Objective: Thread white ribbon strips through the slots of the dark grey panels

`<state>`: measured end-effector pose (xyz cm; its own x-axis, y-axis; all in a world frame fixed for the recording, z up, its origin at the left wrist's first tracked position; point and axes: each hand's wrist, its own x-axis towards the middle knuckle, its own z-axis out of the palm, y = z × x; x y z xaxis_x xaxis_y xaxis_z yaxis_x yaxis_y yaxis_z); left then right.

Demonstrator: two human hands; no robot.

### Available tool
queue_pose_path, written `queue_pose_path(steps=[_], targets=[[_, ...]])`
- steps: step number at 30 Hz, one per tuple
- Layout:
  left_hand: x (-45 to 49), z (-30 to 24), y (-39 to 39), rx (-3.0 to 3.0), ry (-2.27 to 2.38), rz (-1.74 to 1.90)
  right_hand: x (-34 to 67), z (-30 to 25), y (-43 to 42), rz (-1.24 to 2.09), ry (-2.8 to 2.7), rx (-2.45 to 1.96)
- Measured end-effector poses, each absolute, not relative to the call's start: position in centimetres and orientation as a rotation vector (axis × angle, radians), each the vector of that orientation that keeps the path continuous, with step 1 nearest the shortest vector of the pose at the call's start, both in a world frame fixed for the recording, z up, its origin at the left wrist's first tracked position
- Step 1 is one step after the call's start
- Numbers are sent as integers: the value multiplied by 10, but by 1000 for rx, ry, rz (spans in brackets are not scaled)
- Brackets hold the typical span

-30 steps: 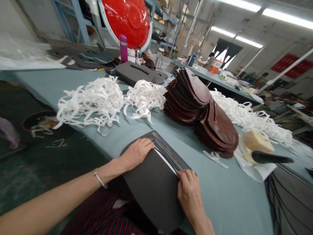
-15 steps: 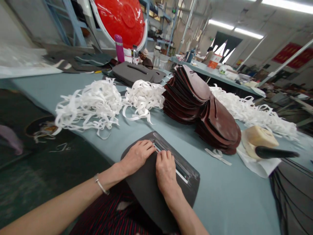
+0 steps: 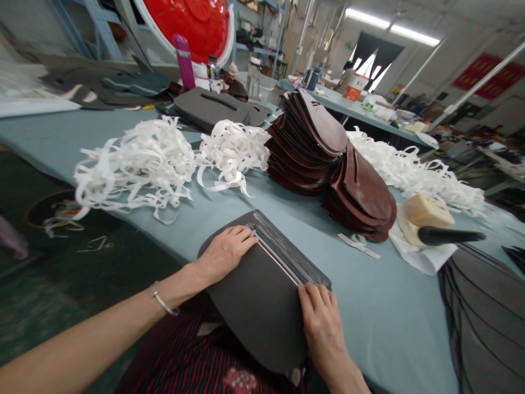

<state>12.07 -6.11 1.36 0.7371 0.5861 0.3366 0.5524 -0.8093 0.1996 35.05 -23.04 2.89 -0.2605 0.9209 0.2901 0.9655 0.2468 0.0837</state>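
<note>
The blue-grey table [image 3: 381,306] bears white strip heaps [image 3: 139,164], brown stacked pieces [image 3: 363,191] and a dark panel [image 3: 262,306].

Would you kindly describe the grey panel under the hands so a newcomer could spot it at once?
On the blue-green table, look to the near edge, where the left hand and right hand touch a dark grey panel. Unlike the slotted grey piece behind the white ribbons, it shows a white strip along its slot.
</note>
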Motion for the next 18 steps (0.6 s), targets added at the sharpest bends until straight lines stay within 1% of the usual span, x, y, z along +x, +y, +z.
queue_pose_path(steps=[6,10,12,15,18], targets=[[121,16,-65,2828,935,624,354,26,-241,-207,-2210,-1839],[130,23,-78,2811,1005,600,353,25,-241,-180,-2120,-1761],[137,27,-88,2798,959,588,352,25,-241,-160,-2122,-1730],[143,33,-100,2798,850,526,353,24,-240,-172,-2142,-1708],[141,37,-96,2780,901,496,358,14,-241,-256,-2166,-1660]])
